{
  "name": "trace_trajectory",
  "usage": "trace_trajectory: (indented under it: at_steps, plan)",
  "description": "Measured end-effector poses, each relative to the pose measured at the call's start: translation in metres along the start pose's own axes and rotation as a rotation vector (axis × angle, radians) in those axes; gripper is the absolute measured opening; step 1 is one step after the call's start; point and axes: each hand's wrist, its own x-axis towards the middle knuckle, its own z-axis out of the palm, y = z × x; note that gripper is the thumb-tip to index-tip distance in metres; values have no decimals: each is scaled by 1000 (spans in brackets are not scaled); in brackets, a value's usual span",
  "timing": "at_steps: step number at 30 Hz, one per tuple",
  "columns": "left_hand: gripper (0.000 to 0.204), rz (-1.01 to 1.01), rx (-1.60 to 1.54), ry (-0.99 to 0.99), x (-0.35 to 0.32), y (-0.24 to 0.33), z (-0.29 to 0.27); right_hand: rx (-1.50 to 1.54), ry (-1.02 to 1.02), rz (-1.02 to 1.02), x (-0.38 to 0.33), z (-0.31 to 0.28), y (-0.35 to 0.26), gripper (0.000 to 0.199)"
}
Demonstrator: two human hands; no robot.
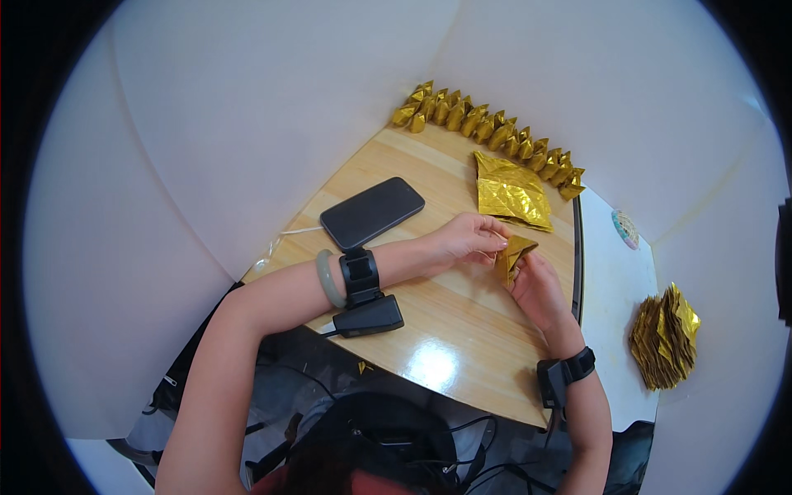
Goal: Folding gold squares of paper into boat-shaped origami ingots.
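A small piece of gold foil paper (516, 253), partly folded, sits between both hands over the wooden table (462, 330). My left hand (469, 239) pinches its upper left edge with the fingertips. Gripping the paper from below and to the right is my right hand (536, 289). A black strap device is on each wrist, and a pale green bangle is on the left one.
A stack of flat gold sheets (511, 194) lies just beyond the hands. Several folded gold pieces (495, 132) line the table's far edge. A black phone (371, 212) lies at the left with a white cable. Another gold paper pile (667, 338) rests on a white surface at right.
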Motion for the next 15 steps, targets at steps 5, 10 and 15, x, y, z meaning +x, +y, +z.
trace_trajectory:
  at_steps: [5,10,15]
  plan:
    - [24,-42,-7,-105,0,-1,1,17,-82,-4,-2,-5,0,33]
    - [21,-25,-100,-101,-1,-1,4,47,-59,-16,-3,-6,1,32]
    - [17,-6,-154,-102,-1,-2,1,48,86,-19,-4,13,-7,31]
